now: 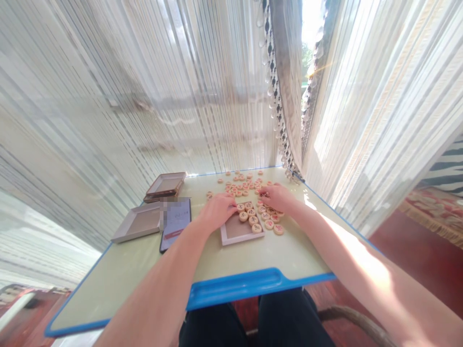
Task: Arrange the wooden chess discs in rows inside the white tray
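My left hand [218, 210] is at the upper left corner of a shallow open box [233, 230], fingers bent together. Its thumb tip touches or nearly touches a round wooden Chinese chess piece [240, 207]; what the fingers grip is hidden. Several pieces with dark characters lie along the box's top and right side. My right hand [278, 197] is just beyond the box, its fingers curled down over a Chinese chess piece, mostly covered. Below its palm, a cluster of red- and dark-marked pieces [269, 224] lies against the box's right side.
More loose pieces [238, 185] are scattered toward the table's back edge. On the left are a phone [179, 217], a shallow box part [139, 222] and a stacked box [165, 184]. A blue-edged table [108, 279] meets string curtains [202, 96] behind.
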`<act>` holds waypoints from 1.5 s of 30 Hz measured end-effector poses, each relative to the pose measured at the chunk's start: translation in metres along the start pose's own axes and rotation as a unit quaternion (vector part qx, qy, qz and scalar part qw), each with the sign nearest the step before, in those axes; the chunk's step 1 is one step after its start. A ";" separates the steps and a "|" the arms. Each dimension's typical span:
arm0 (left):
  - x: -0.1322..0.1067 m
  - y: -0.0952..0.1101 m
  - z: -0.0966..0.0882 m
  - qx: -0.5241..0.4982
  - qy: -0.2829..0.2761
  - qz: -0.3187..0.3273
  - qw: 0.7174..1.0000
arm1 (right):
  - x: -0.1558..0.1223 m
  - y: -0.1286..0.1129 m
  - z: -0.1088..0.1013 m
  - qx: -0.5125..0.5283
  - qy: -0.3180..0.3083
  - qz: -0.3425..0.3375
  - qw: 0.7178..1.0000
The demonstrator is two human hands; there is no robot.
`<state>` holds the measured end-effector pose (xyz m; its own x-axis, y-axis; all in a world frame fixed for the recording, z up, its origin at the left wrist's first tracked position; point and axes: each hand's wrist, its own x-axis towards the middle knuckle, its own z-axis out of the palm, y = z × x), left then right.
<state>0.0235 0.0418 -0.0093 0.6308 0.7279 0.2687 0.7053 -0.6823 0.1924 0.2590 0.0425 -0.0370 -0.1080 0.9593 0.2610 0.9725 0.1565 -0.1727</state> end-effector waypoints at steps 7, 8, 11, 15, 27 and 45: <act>0.000 0.002 -0.002 0.006 -0.007 -0.008 1.000 | -0.001 -0.001 -0.001 0.002 0.004 -0.005 1.000; 0.000 0.002 -0.003 0.007 -0.008 -0.011 1.000 | -0.002 -0.001 -0.002 0.002 0.005 -0.007 1.000; 0.000 0.003 -0.004 0.016 -0.003 -0.022 1.000 | -0.003 -0.001 -0.003 0.004 0.006 -0.011 1.000; -0.003 0.008 -0.009 0.021 0.014 -0.037 0.999 | -0.003 -0.001 -0.003 0.010 0.003 -0.006 1.000; -0.009 0.022 -0.008 0.037 -0.020 -0.010 0.999 | -0.001 0.000 -0.001 -0.011 0.002 -0.007 1.000; -0.008 0.021 -0.004 0.040 -0.020 -0.020 0.999 | -0.001 0.000 -0.003 -0.016 0.000 -0.027 1.000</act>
<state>0.0322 0.0210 -0.0040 0.6136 0.7574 0.2234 0.7522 -0.6467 0.1265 0.2593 0.0408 -0.0343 -0.1600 0.9496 0.2696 0.9713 0.2002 -0.1286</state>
